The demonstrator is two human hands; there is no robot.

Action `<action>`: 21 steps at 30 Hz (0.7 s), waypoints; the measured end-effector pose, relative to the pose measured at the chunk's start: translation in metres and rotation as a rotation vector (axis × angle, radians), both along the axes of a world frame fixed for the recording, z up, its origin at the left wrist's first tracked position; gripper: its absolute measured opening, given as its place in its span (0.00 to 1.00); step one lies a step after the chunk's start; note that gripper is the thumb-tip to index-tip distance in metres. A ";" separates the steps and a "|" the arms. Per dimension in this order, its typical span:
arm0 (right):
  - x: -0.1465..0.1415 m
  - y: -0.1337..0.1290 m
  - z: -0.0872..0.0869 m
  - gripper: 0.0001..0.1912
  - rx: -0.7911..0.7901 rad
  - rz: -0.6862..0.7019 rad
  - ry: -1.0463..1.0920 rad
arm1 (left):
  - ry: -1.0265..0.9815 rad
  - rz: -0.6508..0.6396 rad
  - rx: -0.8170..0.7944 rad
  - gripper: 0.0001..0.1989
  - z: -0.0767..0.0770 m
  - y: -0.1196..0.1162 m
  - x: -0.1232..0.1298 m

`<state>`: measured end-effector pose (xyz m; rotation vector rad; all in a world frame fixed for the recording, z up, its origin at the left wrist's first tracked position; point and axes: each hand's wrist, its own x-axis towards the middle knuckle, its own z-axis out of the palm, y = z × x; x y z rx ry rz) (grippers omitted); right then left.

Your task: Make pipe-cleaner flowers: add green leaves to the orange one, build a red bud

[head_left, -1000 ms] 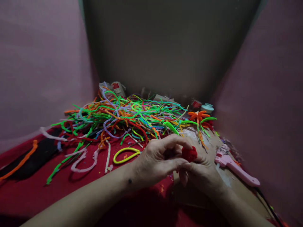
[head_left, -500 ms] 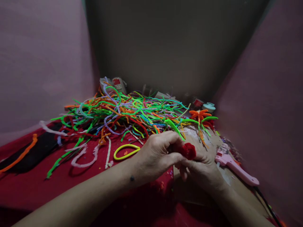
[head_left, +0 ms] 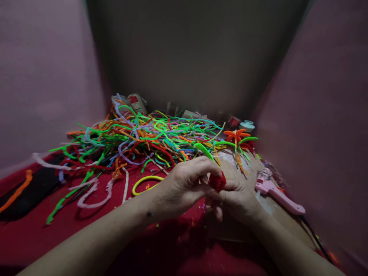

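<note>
Between my two hands is a small red fuzzy pipe-cleaner piece (head_left: 217,181), rolled into a compact rosette. My left hand (head_left: 186,186) pinches it from the left, its index finger bent over the top. My right hand (head_left: 240,199) closes on it from the right, thumb pressed against its lower side. Its underside is hidden by the fingers. Just beyond my left hand lies a bright green pipe-cleaner leaf (head_left: 203,151). An orange pipe-cleaner flower (head_left: 236,135) with green leaves rests farther back on the board.
A tangled heap of colourful pipe cleaners (head_left: 149,134) covers the back of the red cloth (head_left: 31,237). On the cardboard (head_left: 244,159) at right lies a pink glue gun (head_left: 276,191) with a black cord. A yellow loop (head_left: 146,180) and a turquoise jar (head_left: 247,125) are nearby.
The whole view has shifted, so things appear farther left. The red piece has turned a little between my fingers, and both hands keep their hold on it.
</note>
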<state>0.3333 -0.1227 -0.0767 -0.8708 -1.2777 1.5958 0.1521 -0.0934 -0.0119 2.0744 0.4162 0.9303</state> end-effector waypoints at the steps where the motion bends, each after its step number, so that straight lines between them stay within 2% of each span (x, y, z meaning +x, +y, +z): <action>1: 0.000 0.000 0.001 0.09 -0.007 -0.009 -0.010 | 0.003 0.007 -0.046 0.04 0.000 0.000 0.000; 6: 0.000 -0.002 0.005 0.10 -0.029 -0.019 -0.024 | -0.007 -0.004 -0.318 0.08 0.000 -0.002 0.001; 11: -0.001 -0.004 0.006 0.11 -0.037 0.009 -0.041 | 0.010 -0.022 -0.404 0.09 0.002 -0.002 0.001; 16: 0.000 -0.006 0.011 0.14 0.035 0.053 -0.115 | -0.082 -0.093 -0.583 0.11 0.002 0.003 0.002; 19: 0.001 -0.006 0.009 0.15 0.077 0.103 -0.130 | -0.081 -0.049 -0.606 0.13 0.002 0.006 0.001; 21: 0.002 -0.006 0.006 0.20 0.094 0.126 -0.091 | -0.079 -0.020 -0.611 0.13 0.003 0.007 0.001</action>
